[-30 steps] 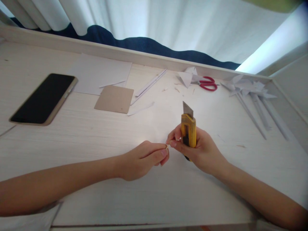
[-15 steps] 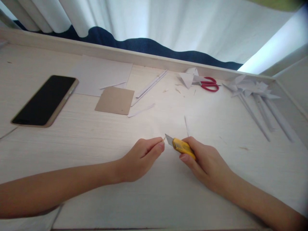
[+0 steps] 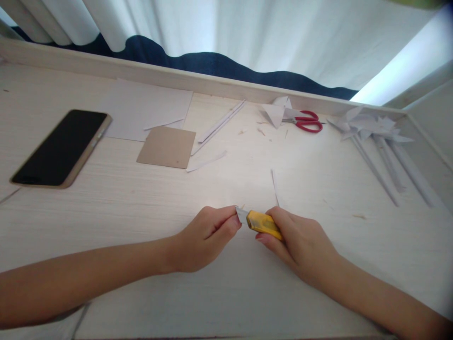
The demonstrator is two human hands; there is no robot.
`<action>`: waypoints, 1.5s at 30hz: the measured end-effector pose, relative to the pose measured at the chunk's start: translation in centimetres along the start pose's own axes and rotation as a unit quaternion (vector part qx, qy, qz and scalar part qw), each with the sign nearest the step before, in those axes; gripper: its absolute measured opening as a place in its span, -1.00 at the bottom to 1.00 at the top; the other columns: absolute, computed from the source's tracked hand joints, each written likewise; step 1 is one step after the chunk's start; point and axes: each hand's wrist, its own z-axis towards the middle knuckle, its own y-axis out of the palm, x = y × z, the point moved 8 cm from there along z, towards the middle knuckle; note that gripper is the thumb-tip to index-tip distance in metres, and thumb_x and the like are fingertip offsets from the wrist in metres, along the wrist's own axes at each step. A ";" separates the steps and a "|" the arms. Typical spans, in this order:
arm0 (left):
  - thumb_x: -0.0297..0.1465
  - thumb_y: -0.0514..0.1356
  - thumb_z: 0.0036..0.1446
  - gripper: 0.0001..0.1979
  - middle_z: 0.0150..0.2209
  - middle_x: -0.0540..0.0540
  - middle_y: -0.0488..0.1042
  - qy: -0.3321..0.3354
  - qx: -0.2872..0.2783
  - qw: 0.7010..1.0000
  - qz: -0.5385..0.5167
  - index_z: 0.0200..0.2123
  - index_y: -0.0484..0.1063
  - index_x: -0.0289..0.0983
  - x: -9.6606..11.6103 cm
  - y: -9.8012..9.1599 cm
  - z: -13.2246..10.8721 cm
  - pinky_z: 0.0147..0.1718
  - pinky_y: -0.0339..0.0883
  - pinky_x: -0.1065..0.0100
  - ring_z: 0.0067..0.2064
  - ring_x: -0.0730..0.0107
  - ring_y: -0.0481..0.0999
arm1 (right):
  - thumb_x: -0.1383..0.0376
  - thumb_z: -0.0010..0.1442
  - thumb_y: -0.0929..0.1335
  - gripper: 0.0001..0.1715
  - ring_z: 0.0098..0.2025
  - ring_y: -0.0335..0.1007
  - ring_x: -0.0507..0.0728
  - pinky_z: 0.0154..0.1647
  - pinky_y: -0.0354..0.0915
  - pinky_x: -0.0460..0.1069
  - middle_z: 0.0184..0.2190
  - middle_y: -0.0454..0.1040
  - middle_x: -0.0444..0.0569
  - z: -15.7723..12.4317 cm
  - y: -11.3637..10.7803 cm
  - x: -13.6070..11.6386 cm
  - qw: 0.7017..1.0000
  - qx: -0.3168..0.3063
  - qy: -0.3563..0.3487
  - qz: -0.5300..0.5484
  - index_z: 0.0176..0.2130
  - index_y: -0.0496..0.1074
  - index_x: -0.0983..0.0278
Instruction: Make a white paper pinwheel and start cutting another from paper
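My left hand (image 3: 208, 238) is closed, thumb and index finger pinching a thin pale wooden stick (image 3: 242, 207). Only the tip of this stick shows beyond the fingertips; the rest is hidden in the hand. In my right hand (image 3: 300, 241) is a yellow utility knife (image 3: 264, 223), gripped by its handle with the blade (image 3: 242, 215) out. That blade points left and overlaps my left fingertips at the stick; I cannot tell whether it touches the stick. A narrow paper strip (image 3: 274, 186) lies on the table just beyond my right hand.
A phone (image 3: 60, 148) lies at left, near white paper sheets (image 3: 148, 104) and a brown card square (image 3: 167, 147). Folded paper strips (image 3: 222, 122) lie mid-table. Red-handled scissors (image 3: 308, 122) rest by a folded paper piece (image 3: 278, 113). Paper pinwheels with rolled sticks (image 3: 377, 134) lie far right.
My right hand has moved the utility knife left and slightly down, bringing its blade from beside the stick's tip to my left fingertips. My left hand keeps its pinch.
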 end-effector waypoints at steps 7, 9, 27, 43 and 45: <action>-0.39 -0.17 0.17 -0.66 -0.72 0.12 0.11 -0.002 -0.008 1.000 -0.006 -0.65 0.06 -0.27 -0.3 0.1 -0.1 -0.61 -0.01 0.44 -0.64 0.58 0.09 | -0.02 0.18 0.02 -0.52 -0.61 0.28 0.04 -0.64 0.00 -0.10 -0.61 0.33 -0.12 0.1 -0.2 0.2 0.999 0.025 0.006 -0.041 -0.44 0.17 0.27; -0.38 -0.20 0.18 -0.65 -0.72 0.11 0.10 0.000 -0.004 1.000 -0.004 -0.65 0.05 -0.26 -0.4 0.0 -0.2 -0.61 -0.01 0.44 -0.64 0.57 0.09 | -0.03 0.18 0.02 -0.52 -0.61 0.28 0.05 -0.65 -0.02 -0.10 -0.60 0.33 -0.11 0.3 -0.2 0.6 0.999 0.020 0.008 -0.046 -0.44 0.18 0.26; -0.38 -0.14 0.17 -0.66 -0.72 0.12 0.13 -0.014 0.017 0.999 0.049 -0.64 0.09 -0.27 -0.2 0.0 -0.1 -0.60 0.00 0.45 -0.64 0.57 0.13 | 0.04 0.18 0.08 -0.61 -0.62 0.25 0.03 -0.63 0.00 -0.11 -0.60 0.33 -0.12 0.2 -0.7 0.8 0.999 0.033 -0.020 -0.006 -0.42 0.18 0.26; -0.41 -0.09 0.10 -0.70 -0.71 0.11 0.12 0.007 0.020 1.000 0.020 -0.66 0.10 -0.28 0.1 -0.2 -0.2 -0.64 -0.04 0.47 -0.63 0.59 0.11 | -0.01 0.18 0.05 -0.54 -0.61 0.27 0.04 -0.64 -0.05 -0.09 -0.59 0.34 -0.09 0.0 -0.6 0.0 0.997 0.047 -0.025 -0.060 -0.43 0.19 0.28; -0.41 -0.08 0.11 -0.70 -0.71 0.12 0.11 0.010 0.017 1.000 0.017 -0.66 0.09 -0.28 0.1 -0.2 -0.2 -0.64 -0.04 0.47 -0.63 0.59 0.10 | -0.01 0.18 0.05 -0.53 -0.61 0.27 0.04 -0.64 -0.06 -0.09 -0.59 0.34 -0.09 -0.1 -0.6 0.0 0.996 0.052 -0.026 -0.065 -0.43 0.20 0.28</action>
